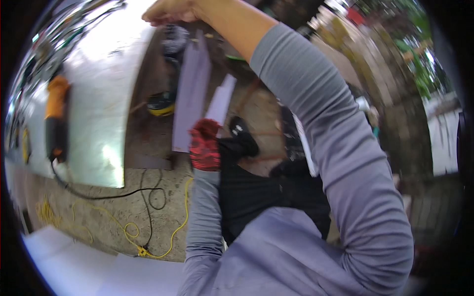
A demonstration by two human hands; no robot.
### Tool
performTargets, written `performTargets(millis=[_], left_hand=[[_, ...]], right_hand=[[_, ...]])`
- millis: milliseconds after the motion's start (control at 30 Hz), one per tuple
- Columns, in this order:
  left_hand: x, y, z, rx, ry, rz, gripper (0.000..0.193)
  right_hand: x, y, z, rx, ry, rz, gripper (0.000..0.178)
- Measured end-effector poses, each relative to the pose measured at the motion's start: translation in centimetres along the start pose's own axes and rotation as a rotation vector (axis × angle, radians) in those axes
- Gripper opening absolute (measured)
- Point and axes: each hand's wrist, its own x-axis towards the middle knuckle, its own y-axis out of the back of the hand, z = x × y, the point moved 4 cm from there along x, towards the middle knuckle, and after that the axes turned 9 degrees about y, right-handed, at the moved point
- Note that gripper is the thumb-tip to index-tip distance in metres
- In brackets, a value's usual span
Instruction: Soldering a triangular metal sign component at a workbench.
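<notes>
The grey sleeve [340,163] crosses closest, lifting the bare right hand [170,12] above the shiny metal sheet [106,98], fingers curled, holding nothing visible. The red-gloved left hand [205,145] hangs loosely closed (empty). An orange grinder [56,118] rests on the sheet, left of both hands.

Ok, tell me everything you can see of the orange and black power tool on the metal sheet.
The power tool lies on its side near the left edge of the shiny metal sheet, lengthwise up the picture. Its upper part is orange, its lower body black, both seemingly plastic. A black cord leaves its lower end and trails off the sheet onto the concrete floor. No hand touches it: the gloved left hand and bare right hand are well apart. Finer parts are blurred.
</notes>
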Motion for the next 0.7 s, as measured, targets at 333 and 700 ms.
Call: performTargets(millis=[333,700], left_hand=[[-1.1,4.3,1.9,0.1,0.028,0.012,0.066],[-1.0,2.3,1.3,0.328,0.045,0.146,0.066]], right_hand=[[-44.9,6.7,7.5,-0.091,-0.136,0.394,0.026],[-61.4,3.2,21.2,-0.469,-0.384,0.605,0.02]])
